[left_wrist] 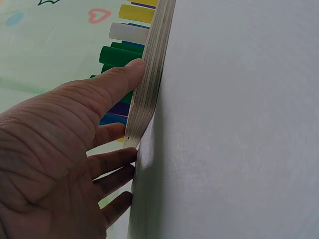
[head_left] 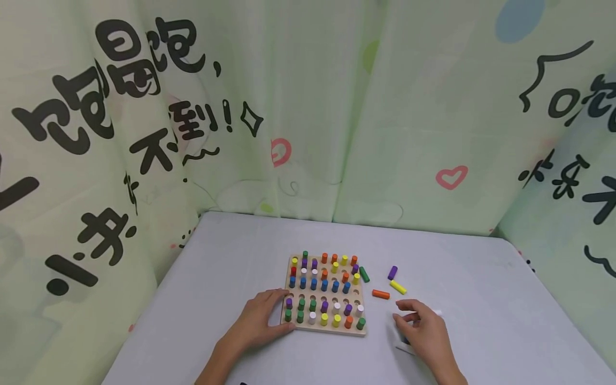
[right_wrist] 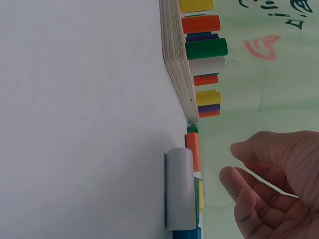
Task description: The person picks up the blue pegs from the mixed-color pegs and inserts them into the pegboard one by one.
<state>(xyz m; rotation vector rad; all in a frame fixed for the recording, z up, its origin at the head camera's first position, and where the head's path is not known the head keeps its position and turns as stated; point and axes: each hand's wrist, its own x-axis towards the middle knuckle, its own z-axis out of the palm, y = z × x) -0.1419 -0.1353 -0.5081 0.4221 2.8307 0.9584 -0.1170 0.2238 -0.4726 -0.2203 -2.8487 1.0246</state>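
A wooden pegboard (head_left: 329, 328) with rows of coloured pegs lies flat on the table. My left hand (head_left: 257, 319) rests at its near left corner. The thumb (left_wrist: 117, 82) touches the front edge and the other fingers lie extended along the left side. To the right of the board, my right hand (head_left: 425, 334) hovers above the table, its fingers loosely bent and thumb apart from them, with nothing between. Below it lies a white peg (right_wrist: 180, 189), partly covered by the hand in the head view. A blue peg (right_wrist: 185, 233) shows behind that white one.
Loose pegs lie right of the board: green (head_left: 364, 274), purple (head_left: 392, 272), yellow (head_left: 398, 287) and orange (head_left: 380, 294). Something white (head_left: 438, 312) peeks out behind the right hand. Printed curtains (head_left: 308, 133) hang around the white table (head_left: 231, 256).
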